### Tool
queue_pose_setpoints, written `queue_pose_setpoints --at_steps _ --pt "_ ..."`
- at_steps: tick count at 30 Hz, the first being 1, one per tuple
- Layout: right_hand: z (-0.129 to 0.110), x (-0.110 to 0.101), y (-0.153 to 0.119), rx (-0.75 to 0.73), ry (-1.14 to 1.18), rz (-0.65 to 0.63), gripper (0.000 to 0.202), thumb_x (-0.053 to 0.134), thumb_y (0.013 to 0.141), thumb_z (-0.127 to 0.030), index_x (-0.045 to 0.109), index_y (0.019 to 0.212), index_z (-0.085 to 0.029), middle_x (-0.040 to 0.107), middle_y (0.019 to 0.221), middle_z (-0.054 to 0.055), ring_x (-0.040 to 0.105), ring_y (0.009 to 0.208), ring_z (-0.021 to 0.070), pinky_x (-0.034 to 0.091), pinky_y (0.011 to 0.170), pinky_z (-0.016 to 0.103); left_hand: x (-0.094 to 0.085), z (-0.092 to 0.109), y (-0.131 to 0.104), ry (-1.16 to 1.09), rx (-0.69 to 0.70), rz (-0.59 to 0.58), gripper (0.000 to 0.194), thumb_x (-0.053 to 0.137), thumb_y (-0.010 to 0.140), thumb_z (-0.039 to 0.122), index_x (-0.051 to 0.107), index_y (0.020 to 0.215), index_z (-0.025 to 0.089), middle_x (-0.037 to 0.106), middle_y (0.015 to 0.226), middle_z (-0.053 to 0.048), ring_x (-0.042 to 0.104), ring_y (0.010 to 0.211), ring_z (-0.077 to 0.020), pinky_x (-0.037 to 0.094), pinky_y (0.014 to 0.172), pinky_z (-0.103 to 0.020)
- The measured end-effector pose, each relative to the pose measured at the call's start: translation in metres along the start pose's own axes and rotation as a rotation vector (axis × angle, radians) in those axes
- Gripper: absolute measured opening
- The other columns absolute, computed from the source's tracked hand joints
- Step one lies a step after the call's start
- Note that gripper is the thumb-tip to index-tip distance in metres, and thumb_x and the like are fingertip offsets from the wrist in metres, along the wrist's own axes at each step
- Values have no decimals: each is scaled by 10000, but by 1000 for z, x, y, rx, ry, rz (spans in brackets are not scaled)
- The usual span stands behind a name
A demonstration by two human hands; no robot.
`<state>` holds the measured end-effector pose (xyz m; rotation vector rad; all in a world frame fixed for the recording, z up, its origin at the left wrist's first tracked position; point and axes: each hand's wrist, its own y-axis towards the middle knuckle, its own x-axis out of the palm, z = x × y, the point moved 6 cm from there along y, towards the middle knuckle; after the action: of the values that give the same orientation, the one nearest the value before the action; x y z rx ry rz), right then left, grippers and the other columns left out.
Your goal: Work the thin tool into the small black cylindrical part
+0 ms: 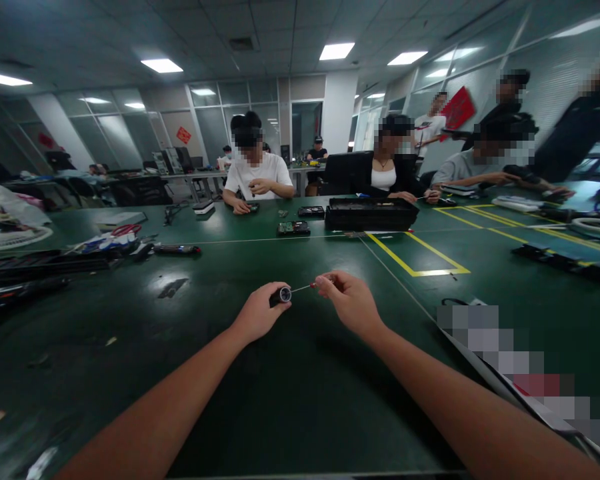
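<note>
My left hand (261,312) is closed around a small black cylinder (283,295) with a pale ring at its end facing me; it looks like a flashlight head, but I cannot tell for sure. In my right hand (353,301) is a thin screwdriver (312,285) with a red collar, its handle mostly hidden by the fingers. The metal shaft points left, and its tip reaches the rim of the cylinder; whether it touches is too small to tell. Both hands are held above the green table (300,400).
A long black tray (371,217) and a green circuit board (293,228) lie ahead. Left are a black tool (177,250), cables (111,241) and black parts (25,293). A pale flat object (520,393) lies at right. Co-workers sit across the table.
</note>
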<state>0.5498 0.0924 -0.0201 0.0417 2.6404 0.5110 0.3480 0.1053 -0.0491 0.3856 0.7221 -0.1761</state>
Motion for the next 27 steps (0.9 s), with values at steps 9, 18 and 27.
queue_pose_setpoints --at_steps 9,18,27 --pt "3 -5 1 79 -230 27 585 493 879 -651 578 517 -200 501 445 -16 450 424 118 296 466 276 -1 -1 -2 39 7 -16 363 672 852 235 637 1211 277 655 1149 -13 574 1074 -214 432 940 -376" --pt "-11 5 -1 -154 -175 -137 244 522 922 -373 680 1012 -210 715 857 28 639 742 173 441 655 290 0 -2 0 109 59 -15 364 696 843 242 646 1202 271 665 1102 -10 573 1018 -206 417 901 -366" --pt "-3 8 0 -82 -202 -127 319 424 974 -393 632 1150 -227 705 842 23 613 674 174 416 614 302 3 4 -2 140 82 -47 331 695 847 268 656 1175 282 677 1056 -7 569 988 -222 393 933 -412"
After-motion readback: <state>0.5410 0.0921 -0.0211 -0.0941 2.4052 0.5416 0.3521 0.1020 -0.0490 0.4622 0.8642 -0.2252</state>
